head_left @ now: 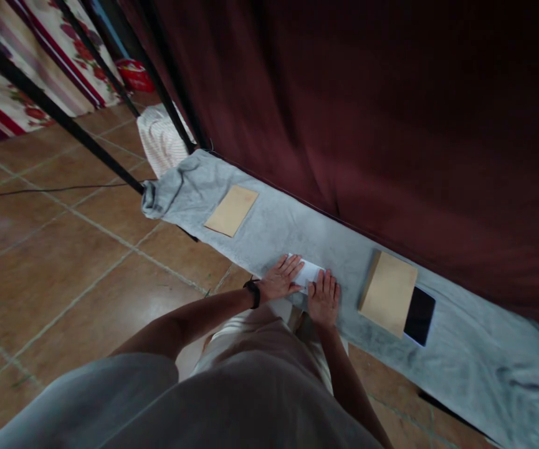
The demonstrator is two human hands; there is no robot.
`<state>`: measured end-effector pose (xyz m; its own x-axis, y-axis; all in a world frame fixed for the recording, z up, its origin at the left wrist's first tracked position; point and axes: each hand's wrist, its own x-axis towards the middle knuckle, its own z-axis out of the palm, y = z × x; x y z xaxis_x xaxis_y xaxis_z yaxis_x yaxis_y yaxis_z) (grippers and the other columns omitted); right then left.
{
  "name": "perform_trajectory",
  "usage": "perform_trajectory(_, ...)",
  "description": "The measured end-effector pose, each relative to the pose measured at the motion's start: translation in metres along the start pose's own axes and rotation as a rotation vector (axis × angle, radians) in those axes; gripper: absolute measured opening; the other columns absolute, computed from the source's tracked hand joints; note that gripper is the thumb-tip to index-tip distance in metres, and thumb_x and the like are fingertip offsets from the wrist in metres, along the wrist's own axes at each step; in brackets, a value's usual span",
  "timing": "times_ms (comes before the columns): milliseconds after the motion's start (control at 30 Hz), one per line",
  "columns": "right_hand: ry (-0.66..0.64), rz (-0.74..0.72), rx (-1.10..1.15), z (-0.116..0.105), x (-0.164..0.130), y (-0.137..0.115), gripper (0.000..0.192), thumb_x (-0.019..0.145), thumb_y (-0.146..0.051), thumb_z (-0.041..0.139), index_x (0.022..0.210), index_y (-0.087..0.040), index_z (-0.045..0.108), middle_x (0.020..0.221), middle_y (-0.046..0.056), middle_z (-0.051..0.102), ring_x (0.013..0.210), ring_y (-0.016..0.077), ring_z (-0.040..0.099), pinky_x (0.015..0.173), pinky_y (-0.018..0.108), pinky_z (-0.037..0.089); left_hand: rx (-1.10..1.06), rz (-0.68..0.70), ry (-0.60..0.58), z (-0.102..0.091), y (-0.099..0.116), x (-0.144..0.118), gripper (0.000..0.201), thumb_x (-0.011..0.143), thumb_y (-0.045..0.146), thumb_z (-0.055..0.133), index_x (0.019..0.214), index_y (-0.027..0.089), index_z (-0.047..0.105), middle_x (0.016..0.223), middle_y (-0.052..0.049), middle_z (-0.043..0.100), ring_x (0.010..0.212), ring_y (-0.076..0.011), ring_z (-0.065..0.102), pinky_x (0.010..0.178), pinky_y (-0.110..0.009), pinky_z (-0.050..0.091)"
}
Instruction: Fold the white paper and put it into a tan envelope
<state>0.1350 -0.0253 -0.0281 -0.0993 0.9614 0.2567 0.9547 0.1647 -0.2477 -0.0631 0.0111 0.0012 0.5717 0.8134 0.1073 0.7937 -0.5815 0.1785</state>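
A white sheet of paper [307, 274] lies on the grey cloth-covered surface in front of me. My left hand [282, 278], with a dark band at the wrist, rests flat on the paper's left part, fingers stretched out. On its right end lies my right hand [324, 298], palm down, with the fingers extended. The hands cover both ends of the paper, so only its middle shows. Left of them is a flat tan envelope-like piece [232, 211]. To the right sits a thicker stack of similar tan pieces [389, 293].
Partly beside the tan stack is a dark-screened phone or tablet [421, 317]. Grey cloth [470, 349] covers the long narrow surface. A dark red curtain [344, 125] hangs along its far side. Black poles [63, 118] rise at the left end, above a tiled floor [86, 268].
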Motion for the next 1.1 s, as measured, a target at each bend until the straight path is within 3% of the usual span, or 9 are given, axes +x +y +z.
perform_trajectory(200, -0.029, -0.003, 0.001, -0.008, 0.011, 0.011, 0.052, 0.106, -0.031, 0.033, 0.152, -0.009, 0.045, 0.153, 0.020, 0.050, 0.142, 0.0334, 0.042, 0.116, 0.055, 0.030, -0.052, 0.019, -0.050, -0.004, 0.003, 0.004, 0.073, 0.102, 0.052, 0.044, 0.155, 0.002, 0.035, 0.164, -0.022, 0.032, 0.156, -0.0309, 0.022, 0.130, -0.048, 0.013)
perform_trajectory(333, -0.118, 0.022, 0.031, -0.019, 0.042, 0.018, 0.044, 0.103, -0.025, 0.037, 0.142, -0.014, 0.056, 0.139, 0.017, 0.062, 0.125, 0.0274, 0.056, 0.108, 0.044, 0.038, -0.112, -0.011, -0.084, -0.008, 0.005, 0.006, 0.067, 0.101, 0.050, 0.045, 0.156, 0.012, 0.038, 0.166, -0.014, 0.032, 0.157, -0.0268, 0.021, 0.132, -0.045, 0.010)
perform_trajectory(500, -0.232, 0.148, 0.108, -0.028, 0.071, 0.022, 0.033, 0.093, -0.019, 0.050, 0.118, -0.017, 0.072, 0.122, 0.016, 0.068, 0.115, 0.0291, 0.061, 0.101, 0.041, 0.042, -0.126, -0.011, -0.092, -0.009, 0.008, 0.009, 0.065, 0.099, 0.047, 0.049, 0.156, 0.016, 0.040, 0.165, -0.011, 0.035, 0.156, -0.0270, 0.025, 0.131, -0.046, 0.012)
perform_trajectory(600, -0.267, 0.215, 0.253, -0.032, 0.075, 0.028, 0.028, 0.091, -0.019, 0.051, 0.106, -0.018, 0.075, 0.112, 0.014, 0.072, 0.107, 0.0269, 0.064, 0.097, 0.037, 0.045, -0.094, 0.016, -0.065, -0.009, 0.006, 0.010, 0.065, 0.098, 0.045, 0.054, 0.155, 0.017, 0.041, 0.164, -0.010, 0.038, 0.155, -0.0275, 0.028, 0.131, -0.048, 0.014)
perform_trajectory(767, -0.247, 0.307, 0.342, -0.038, 0.069, 0.043, 0.032, 0.092, -0.030, 0.050, 0.105, -0.015, 0.075, 0.097, 0.012, 0.077, 0.086, 0.0236, 0.070, 0.080, 0.031, 0.051, 0.015, 0.131, 0.001, -0.018, 0.005, 0.013, 0.067, 0.101, 0.047, 0.053, 0.156, 0.011, 0.038, 0.166, -0.014, 0.032, 0.156, -0.0297, 0.024, 0.129, -0.052, 0.014)
perform_trajectory(900, -0.213, 0.395, 0.377, -0.038, 0.058, 0.045, 0.038, 0.093, -0.031, 0.044, 0.104, -0.011, 0.074, 0.091, 0.012, 0.078, 0.073, 0.0216, 0.070, 0.067, 0.028, 0.051, 0.007, 0.165, 0.056, -0.016, 0.024, 0.018, 0.070, 0.102, 0.050, 0.048, 0.158, 0.012, 0.033, 0.166, -0.016, 0.031, 0.156, -0.0280, 0.023, 0.128, -0.049, 0.019)
perform_trajectory(1100, -0.194, 0.440, 0.350, -0.035, 0.049, 0.034, 0.037, 0.097, -0.028, 0.040, 0.105, -0.015, 0.073, 0.089, 0.009, 0.077, 0.069, 0.0184, 0.069, 0.066, 0.026, 0.049, -0.033, 0.131, 0.023, 0.011, 0.061, 0.016, 0.064, 0.106, 0.050, 0.037, 0.156, 0.010, 0.037, 0.164, -0.018, 0.035, 0.155, -0.0265, 0.027, 0.127, -0.047, 0.020)
